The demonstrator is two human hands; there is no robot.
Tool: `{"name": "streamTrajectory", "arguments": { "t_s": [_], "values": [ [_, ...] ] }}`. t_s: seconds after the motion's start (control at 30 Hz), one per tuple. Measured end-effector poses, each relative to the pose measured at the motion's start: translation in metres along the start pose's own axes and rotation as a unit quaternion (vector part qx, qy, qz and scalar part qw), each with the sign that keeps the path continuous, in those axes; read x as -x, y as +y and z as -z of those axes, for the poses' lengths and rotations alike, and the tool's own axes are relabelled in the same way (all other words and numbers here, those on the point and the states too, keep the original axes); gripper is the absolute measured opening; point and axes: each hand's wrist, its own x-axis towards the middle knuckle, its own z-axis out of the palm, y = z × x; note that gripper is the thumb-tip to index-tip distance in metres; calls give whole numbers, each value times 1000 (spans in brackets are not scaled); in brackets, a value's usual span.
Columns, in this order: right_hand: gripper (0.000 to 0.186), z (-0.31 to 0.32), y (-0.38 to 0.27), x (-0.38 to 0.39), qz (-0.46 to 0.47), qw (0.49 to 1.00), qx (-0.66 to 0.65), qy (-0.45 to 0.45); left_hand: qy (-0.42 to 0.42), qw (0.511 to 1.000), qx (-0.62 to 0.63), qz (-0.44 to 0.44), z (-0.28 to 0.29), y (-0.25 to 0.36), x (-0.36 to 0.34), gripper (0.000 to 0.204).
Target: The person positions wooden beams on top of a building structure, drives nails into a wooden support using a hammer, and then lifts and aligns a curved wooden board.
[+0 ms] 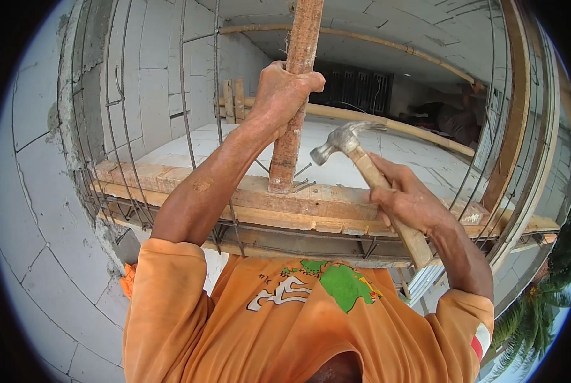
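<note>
My left hand [284, 96] is wrapped round a rough upright wooden batten [285, 156], whose lower end meets a horizontal plank [247, 196]. In my right hand [403, 195] is a claw hammer [355, 150], gripped midway along its wooden handle. The hammer's metal head is raised to the right of the batten, apart from it, claw pointing away to the right. Several loose nails [305, 185] lie on the plank at the batten's foot, and one nail [303, 169] sticks out at a slant beside it.
Thin steel bars [184, 83] rise on the left, with more on the right. Pale block walls [43, 185] stand at the left. A long pole [387, 121] crosses beyond the plank, and a tall board [520, 108] stands at the right. Palm leaves [534, 325] show at lower right.
</note>
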Motion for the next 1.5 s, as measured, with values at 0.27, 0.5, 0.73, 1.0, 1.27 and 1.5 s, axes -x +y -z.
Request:
{"name": "streamTrajectory", "arguments": {
  "t_s": [0.27, 0.5, 0.73, 1.0, 1.27, 1.5],
  "values": [
    [64, 51, -32, 9, 56, 950, -76, 298, 14, 1000, 5, 14, 6, 0, 3, 33],
    [72, 6, -5, -1, -23, 996, -58, 62, 30, 999, -10, -19, 4, -5, 1, 34],
    [64, 59, -27, 0, 52, 948, -48, 311, 17, 1000, 3, 4, 7, -2, 3, 36],
    [72, 3, -26, 17, -25, 996, -81, -33, 2, 1000, 4, 25, 9, 2, 9, 39],
    [55, 46, -13, -13, 33, 953, -109, 280, 5, 1000, 6, 4, 2, 2, 3, 35],
    [59, 29, -20, 13, 0, 995, -46, 88, 15, 1000, 10, 2, 9, -4, 3, 36]
  ]
}}
